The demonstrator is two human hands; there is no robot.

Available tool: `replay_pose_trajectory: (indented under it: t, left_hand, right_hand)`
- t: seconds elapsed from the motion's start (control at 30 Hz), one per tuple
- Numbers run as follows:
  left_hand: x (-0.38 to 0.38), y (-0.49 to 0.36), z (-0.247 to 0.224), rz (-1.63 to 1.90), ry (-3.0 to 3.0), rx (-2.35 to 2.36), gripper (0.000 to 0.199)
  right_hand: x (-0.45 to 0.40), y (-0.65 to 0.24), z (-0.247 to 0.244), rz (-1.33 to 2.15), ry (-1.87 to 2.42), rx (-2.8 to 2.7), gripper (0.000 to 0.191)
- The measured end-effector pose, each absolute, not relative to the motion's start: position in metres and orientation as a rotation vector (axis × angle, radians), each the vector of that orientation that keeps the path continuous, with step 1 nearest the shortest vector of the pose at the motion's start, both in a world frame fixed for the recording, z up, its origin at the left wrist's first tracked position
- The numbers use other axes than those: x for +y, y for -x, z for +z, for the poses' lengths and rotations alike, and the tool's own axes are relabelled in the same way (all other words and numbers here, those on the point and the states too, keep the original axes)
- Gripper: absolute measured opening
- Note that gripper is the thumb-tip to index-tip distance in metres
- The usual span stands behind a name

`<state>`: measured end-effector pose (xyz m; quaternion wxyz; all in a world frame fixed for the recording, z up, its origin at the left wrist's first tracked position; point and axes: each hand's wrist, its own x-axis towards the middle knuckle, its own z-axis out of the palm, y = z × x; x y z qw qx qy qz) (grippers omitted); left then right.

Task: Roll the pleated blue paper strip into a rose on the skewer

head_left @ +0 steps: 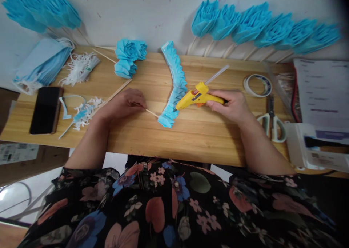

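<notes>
A long pleated strip of blue fabric [177, 77] lies curved across the middle of the wooden table. My right hand [229, 104] is wrapped round the handle of a yellow glue gun [192, 97], with a clear glue stick [217, 74] poking out of its back. The gun's nozzle meets the strip close to its near end. My left hand [129, 104] pinches a thin wooden stick [152, 112], whose tip touches the strip's near end from the left. Part of the stick is hidden by my fingers.
Blue fabric flowers on sticks lean against the wall at left [40, 10] and right [252, 22]; more flowers [127, 55] lie behind my left hand. A phone [45, 110], face masks [45, 60] and white scraps [88, 111] are left; tape [247, 86] and scissors [269, 113] right.
</notes>
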<state>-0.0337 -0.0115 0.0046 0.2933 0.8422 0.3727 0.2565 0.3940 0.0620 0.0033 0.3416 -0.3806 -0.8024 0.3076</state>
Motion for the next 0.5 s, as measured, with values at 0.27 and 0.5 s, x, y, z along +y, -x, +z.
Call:
replay_pose_trajectory:
  t: [0.27, 0.5]
  left_hand:
    - [-0.0122, 0.0338, 0.005, 0.654, -2.223, 1.012, 0.032]
    - [-0.0127, 0.0329, 0.0069, 0.679, -2.229, 0.984, 0.034]
  right_hand:
    - [0.0682, -0.4026, -0.0006, 0.883, 0.982, -1.927, 0.036]
    - [0.0686, -0.4027, -0.0036, 0.803, 1.014, -2.014, 0.039]
